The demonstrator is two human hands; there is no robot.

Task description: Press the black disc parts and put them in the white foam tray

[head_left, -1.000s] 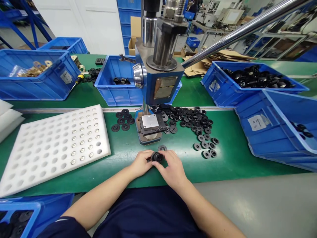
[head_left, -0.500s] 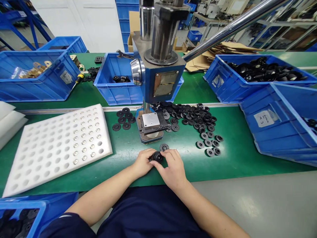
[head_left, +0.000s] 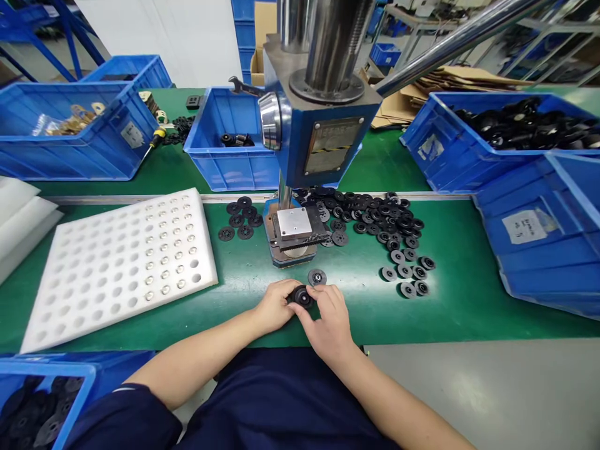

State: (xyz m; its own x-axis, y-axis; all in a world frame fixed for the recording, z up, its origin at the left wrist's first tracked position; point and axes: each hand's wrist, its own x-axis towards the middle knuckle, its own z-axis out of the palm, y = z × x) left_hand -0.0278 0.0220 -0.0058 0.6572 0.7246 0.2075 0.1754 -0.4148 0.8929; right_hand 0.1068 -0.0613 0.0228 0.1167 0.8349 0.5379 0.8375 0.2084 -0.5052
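Observation:
Both my hands meet over the green mat near its front edge, pinching one small black round part (head_left: 300,296) between them. My left hand (head_left: 274,305) grips it from the left, fingers curled. My right hand (head_left: 328,319) closes on it from the right and above. A single black disc (head_left: 317,277) lies flat just beyond my fingers. Directly behind it stands the blue hand press (head_left: 319,125), with its grey metal base block (head_left: 294,224) bare.
A heap of black discs (head_left: 375,219) spreads right of the press; a few more discs (head_left: 240,219) lie left of it. A white foam tray (head_left: 112,269) with holes sits at left. Blue bins (head_left: 469,150) ring the bench. A steel lever (head_left: 459,37) slants overhead.
My hands have stayed on the black part, only shifting their fingers slightly. The view has tipped and moved a little closer to the press.

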